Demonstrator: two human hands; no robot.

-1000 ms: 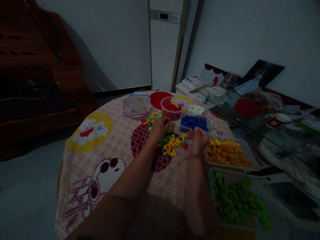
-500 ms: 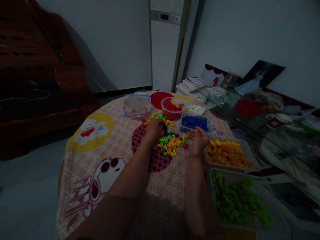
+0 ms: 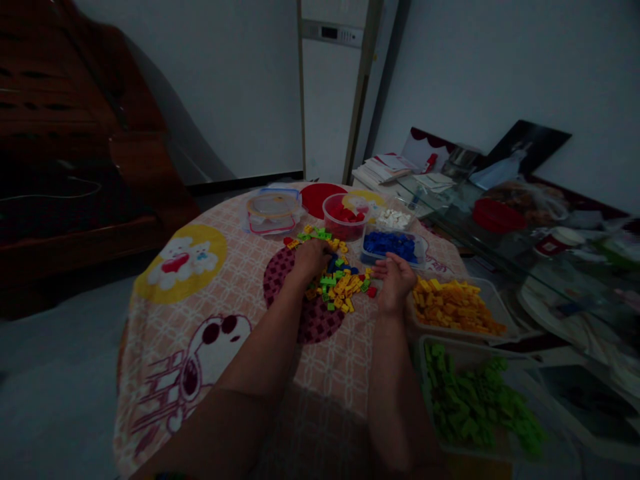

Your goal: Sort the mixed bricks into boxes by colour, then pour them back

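Note:
A loose pile of small toy bricks [image 3: 345, 285], mostly yellow and green with some blue and red, lies on the patterned tablecloth. My left hand [image 3: 311, 259] reaches over the pile's far left part, fingers bent down among the bricks. Its fingertips are partly hidden, so what they pinch cannot be made out. To the right of the pile, my right hand [image 3: 395, 280] is turned partly palm up, fingers extended towards the bricks and slightly apart. No brick shows in it. Just beyond it stands a clear box of blue bricks [image 3: 390, 247].
Yellow bricks [image 3: 455, 305] and green bricks [image 3: 475, 393] fill boxes on the right. A round tub of red bricks [image 3: 346, 217] and a box of white bricks [image 3: 395, 219] stand at the back. Stacked clear lids [image 3: 273, 212] lie back left. A cluttered glass shelf [image 3: 450, 207] adjoins the right.
My left hand has shifted slightly right over the pile, and its fingers sit a little differently among the bricks. The right hand stays almost where it was.

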